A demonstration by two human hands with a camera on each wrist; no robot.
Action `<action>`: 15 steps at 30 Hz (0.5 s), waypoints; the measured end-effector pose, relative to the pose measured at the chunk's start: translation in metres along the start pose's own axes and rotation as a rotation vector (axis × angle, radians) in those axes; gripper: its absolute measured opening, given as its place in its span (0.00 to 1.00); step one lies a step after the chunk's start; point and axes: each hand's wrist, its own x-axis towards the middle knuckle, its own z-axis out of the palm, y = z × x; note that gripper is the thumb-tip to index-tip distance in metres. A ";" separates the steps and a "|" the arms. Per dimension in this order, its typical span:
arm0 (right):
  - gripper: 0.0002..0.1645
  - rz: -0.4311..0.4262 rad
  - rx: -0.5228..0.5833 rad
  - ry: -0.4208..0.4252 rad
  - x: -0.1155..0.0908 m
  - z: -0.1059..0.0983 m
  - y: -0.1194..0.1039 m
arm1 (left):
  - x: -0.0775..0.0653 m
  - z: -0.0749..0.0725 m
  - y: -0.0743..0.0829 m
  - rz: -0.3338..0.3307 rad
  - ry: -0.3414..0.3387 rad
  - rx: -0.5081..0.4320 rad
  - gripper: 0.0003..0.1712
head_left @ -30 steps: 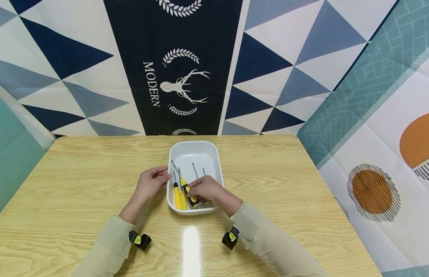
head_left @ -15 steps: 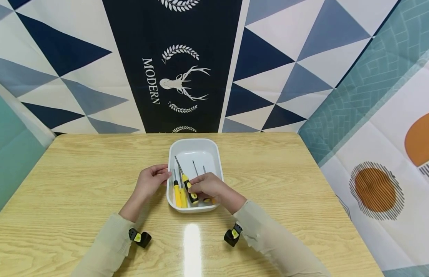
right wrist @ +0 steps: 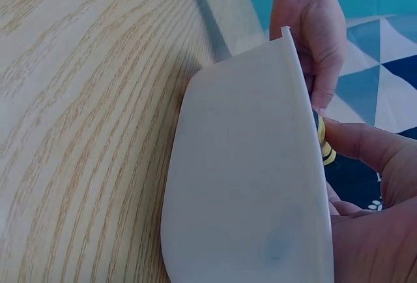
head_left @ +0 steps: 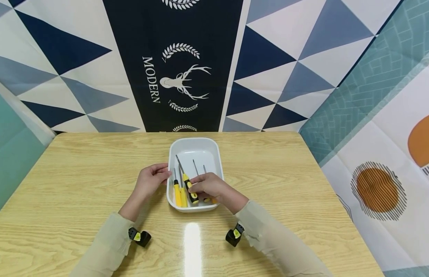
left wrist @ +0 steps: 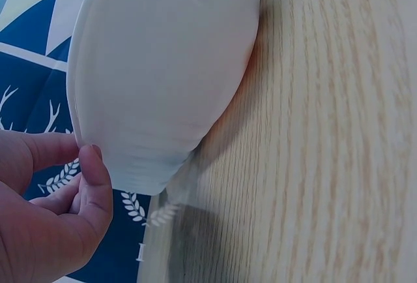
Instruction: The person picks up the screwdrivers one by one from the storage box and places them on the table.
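Note:
A white plastic tray holds several screwdrivers. My left hand pinches its left rim between thumb and fingers; the left wrist view shows this grip close up on the tray wall. My right hand reaches in over the right side and pinches the handle of a black-and-yellow screwdriver, whose shaft slants toward the far left. Two yellow-handled screwdrivers lie beside it along the left wall. Two thin shafts stick out beyond my right hand, which covers part of their handles.
The tray sits on a light wooden table. Behind the table hangs a patterned cloth with triangles and a deer head. Small black cameras are strapped at both wrists.
My right hand has swung the held screwdriver slightly, its tip shifting to the right and away from the left rim. My left hand keeps its place on the rim.

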 end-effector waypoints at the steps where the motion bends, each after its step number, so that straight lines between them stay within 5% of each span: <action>1: 0.22 0.001 0.007 0.000 0.000 0.000 0.000 | 0.000 0.000 0.000 -0.001 0.002 -0.002 0.23; 15: 0.23 0.007 0.044 0.000 -0.004 -0.007 -0.006 | -0.001 0.001 0.002 -0.016 0.006 0.009 0.22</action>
